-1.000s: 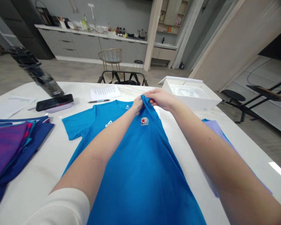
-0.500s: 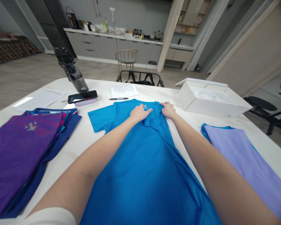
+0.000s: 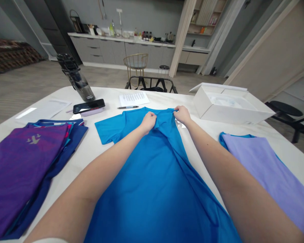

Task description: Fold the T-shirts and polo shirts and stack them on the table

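Note:
A blue T-shirt (image 3: 147,182) lies spread on the white table, its collar at the far end. The left sleeve is laid out flat, while the right side is folded inward over the body with creases running down it. My left hand (image 3: 149,122) is closed in a pinch on the fabric just below the collar. At the right shoulder edge, my right hand (image 3: 182,114) pinches the shirt between thumb and fingers. Part of the collar area is hidden behind my left hand.
On the left is a stack of folded shirts, purple on top (image 3: 27,158). A lavender folded shirt (image 3: 263,165) lies right, below an open white box (image 3: 228,104). Beyond the blue shirt are a pen (image 3: 128,107), printed paper (image 3: 134,98), a phone (image 3: 88,106) and a bottle (image 3: 78,81).
My left hand has closed from a looser pose into a pinch and lifted cloth near the collar. My right hand has risen slightly, still at the shoulder edge.

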Demonstrator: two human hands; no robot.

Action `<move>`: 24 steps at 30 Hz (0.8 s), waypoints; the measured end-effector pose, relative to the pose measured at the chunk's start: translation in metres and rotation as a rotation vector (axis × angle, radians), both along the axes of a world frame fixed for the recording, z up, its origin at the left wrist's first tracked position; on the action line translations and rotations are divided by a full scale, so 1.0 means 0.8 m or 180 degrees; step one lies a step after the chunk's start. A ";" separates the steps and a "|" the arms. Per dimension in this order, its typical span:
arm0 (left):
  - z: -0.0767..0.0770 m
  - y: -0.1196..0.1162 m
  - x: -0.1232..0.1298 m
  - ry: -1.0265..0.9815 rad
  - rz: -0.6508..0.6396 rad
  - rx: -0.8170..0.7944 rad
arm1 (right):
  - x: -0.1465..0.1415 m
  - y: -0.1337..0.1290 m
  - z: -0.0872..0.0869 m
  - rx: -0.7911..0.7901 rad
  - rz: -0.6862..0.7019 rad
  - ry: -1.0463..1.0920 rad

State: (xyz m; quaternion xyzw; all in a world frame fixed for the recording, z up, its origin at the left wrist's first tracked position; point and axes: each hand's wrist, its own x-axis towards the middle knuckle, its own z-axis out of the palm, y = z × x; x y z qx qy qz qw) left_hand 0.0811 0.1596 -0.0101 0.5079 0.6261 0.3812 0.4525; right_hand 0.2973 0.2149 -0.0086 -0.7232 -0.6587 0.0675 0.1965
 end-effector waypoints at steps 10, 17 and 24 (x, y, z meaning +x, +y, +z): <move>-0.002 -0.029 -0.046 0.2211 -0.0480 0.1345 | -0.050 -0.049 -0.014 0.0285 0.0318 -0.0455; 0.008 -0.062 -0.045 0.3414 -0.1706 0.1463 | -0.063 -0.100 -0.002 -0.0362 0.1325 -0.0076; -0.001 -0.029 -0.082 0.1954 -0.0753 0.0490 | -0.083 -0.131 0.005 -0.0752 0.1196 0.0663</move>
